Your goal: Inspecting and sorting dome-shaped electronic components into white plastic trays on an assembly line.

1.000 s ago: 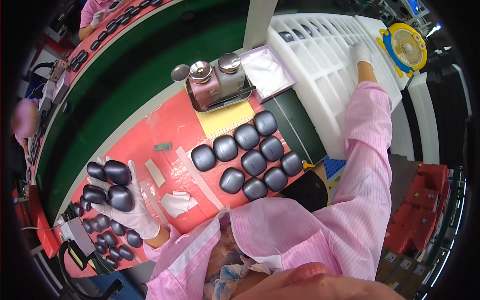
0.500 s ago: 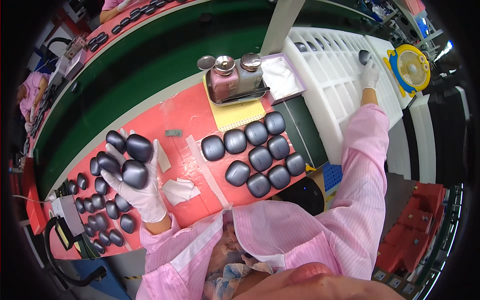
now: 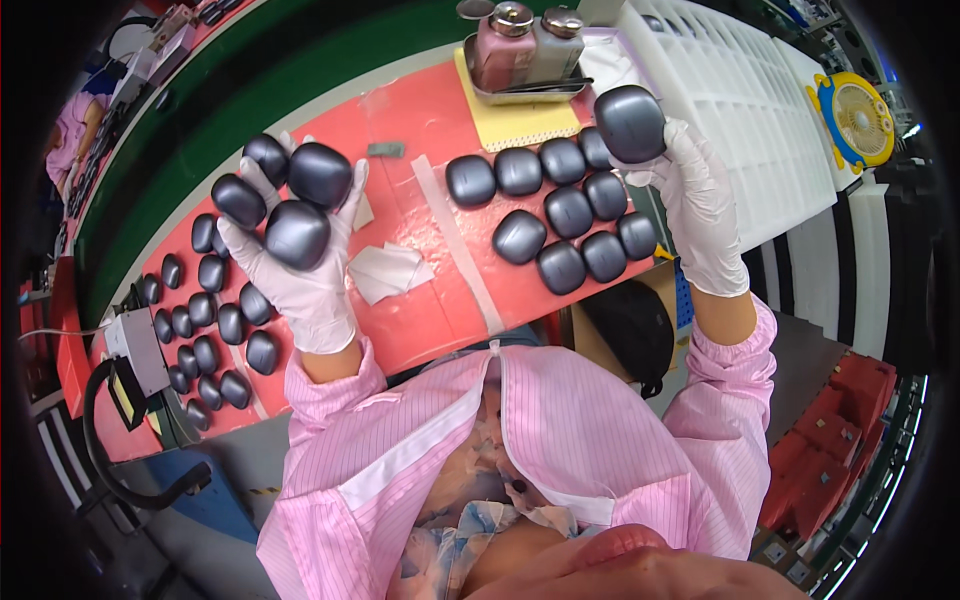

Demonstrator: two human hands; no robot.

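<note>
In white gloves, both of my hands are raised above a red-topped table [image 3: 400,215]. My left hand [image 3: 318,305] is palm up, with several dark grey rounded cases [image 3: 297,236] wedged between its fingers and resting on the palm. One more case [image 3: 630,124] of the same kind is pinched in the fingers of my right hand [image 3: 702,205], over the right end of the table. Beneath and beside it, cases [image 3: 568,212] lie in uneven rows. Another loose group of cases [image 3: 203,309] spreads to the left of my left hand, partly hidden by it.
A white foam tray [image 3: 730,130] with compartments stands at the right, beside a yellow fan [image 3: 862,120]. Pump bottles [image 3: 505,55] sit in a metal dish by a yellow notepad [image 3: 490,125]. A white cloth [image 3: 390,273] lies mid-table. A black-armed device [image 3: 95,430] borders the left end.
My right hand has come back from the foam tray, bringing a case left and toward me. My left hand still holds its cases. The whole view has shifted.
</note>
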